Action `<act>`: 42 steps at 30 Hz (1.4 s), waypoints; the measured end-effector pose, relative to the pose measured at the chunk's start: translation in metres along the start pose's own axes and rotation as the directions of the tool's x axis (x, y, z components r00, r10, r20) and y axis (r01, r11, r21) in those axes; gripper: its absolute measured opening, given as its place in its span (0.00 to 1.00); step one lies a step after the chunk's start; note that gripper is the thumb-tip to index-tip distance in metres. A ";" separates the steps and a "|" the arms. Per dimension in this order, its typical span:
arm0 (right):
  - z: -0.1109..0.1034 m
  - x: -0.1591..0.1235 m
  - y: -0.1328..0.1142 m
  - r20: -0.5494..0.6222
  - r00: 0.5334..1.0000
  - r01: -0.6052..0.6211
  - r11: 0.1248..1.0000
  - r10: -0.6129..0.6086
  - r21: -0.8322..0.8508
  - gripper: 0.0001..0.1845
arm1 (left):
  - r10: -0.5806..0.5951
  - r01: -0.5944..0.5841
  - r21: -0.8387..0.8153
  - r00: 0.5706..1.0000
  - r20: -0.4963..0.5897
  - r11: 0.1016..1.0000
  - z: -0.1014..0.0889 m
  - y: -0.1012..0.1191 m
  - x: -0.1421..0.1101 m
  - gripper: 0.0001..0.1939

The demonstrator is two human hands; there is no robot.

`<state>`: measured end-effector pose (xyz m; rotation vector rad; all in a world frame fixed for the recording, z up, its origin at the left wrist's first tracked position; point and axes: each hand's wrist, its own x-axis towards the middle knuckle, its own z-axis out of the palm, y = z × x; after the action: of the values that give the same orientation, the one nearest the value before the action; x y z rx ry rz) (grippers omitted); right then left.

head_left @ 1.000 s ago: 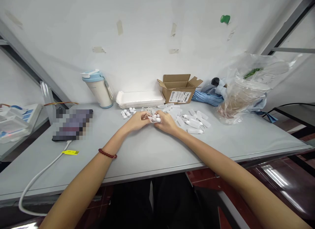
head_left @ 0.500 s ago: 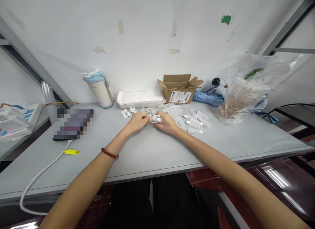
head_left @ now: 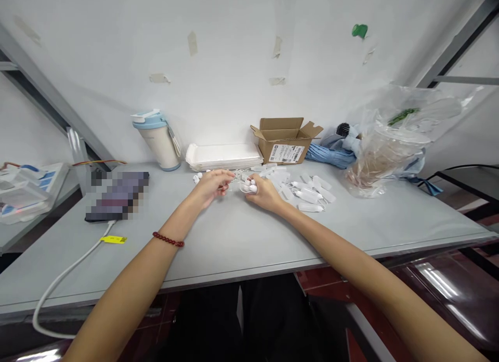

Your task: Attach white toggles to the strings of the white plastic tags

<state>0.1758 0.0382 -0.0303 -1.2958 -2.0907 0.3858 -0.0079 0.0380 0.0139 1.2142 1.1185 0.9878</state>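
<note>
My right hand (head_left: 264, 193) is closed around a bundle of white wired earphones, with the round white earbuds (head_left: 250, 186) showing at its fingertips and a loop of thin cable hanging below them. Just to the left, my left hand (head_left: 212, 188) has its fingers curled loosely and apart; I see nothing gripped in it. Thin white cable (head_left: 240, 174) lies on the table behind and between both hands. Small white earbud pieces (head_left: 197, 177) sit behind my left hand, partly hidden by it. Right of my right hand are several frosted, translucent sleeves with white ends (head_left: 309, 196).
An open cardboard box (head_left: 284, 144) and a stack of white trays (head_left: 224, 155) stand by the wall. A tumbler (head_left: 158, 141) and a charging phone (head_left: 117, 196) are on the left. A plastic bag with a cup (head_left: 390, 154) and blue cloth (head_left: 331, 155) sit on the right.
My left hand has drawn back to the left from the earphones, and its fingers have come apart from a pinch. My right hand stays in place with the earphones.
</note>
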 end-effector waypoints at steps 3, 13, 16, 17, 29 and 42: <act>0.001 0.000 0.001 -0.005 1.000 0.001 1.000 -0.001 -0.006 0.19 | 0.138 -0.161 0.404 0.987 0.086 0.900 0.005 -0.004 -0.002 0.13; 0.002 0.001 -0.001 0.001 1.000 -0.007 1.000 0.007 -0.027 0.18 | 0.365 -0.400 0.648 0.910 0.197 0.648 0.012 -0.007 -0.004 0.13; 0.003 0.001 -0.001 -0.007 1.000 -0.024 0.999 0.024 -0.042 0.19 | 0.360 -0.396 0.656 0.912 0.197 0.643 0.015 -0.007 -0.006 0.12; 0.003 0.000 -0.001 -0.009 1.000 -0.024 0.999 0.024 -0.044 0.19 | 0.358 -0.395 0.655 0.912 0.198 0.644 0.016 -0.007 -0.007 0.12; 0.001 0.001 0.002 -0.001 0.998 0.056 0.998 -0.056 -0.029 0.16 | 0.335 -0.403 0.667 0.912 0.237 0.626 0.011 -0.001 -0.009 0.10; 0.003 0.000 0.002 0.037 0.998 0.048 0.992 -0.044 -0.117 0.15 | 0.323 -0.369 0.717 0.923 0.208 0.592 0.020 -0.006 -0.008 0.18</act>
<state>0.1751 0.0392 -0.0338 -1.3136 -2.1968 0.2695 0.0105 0.0252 0.0088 2.1985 1.3221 0.7631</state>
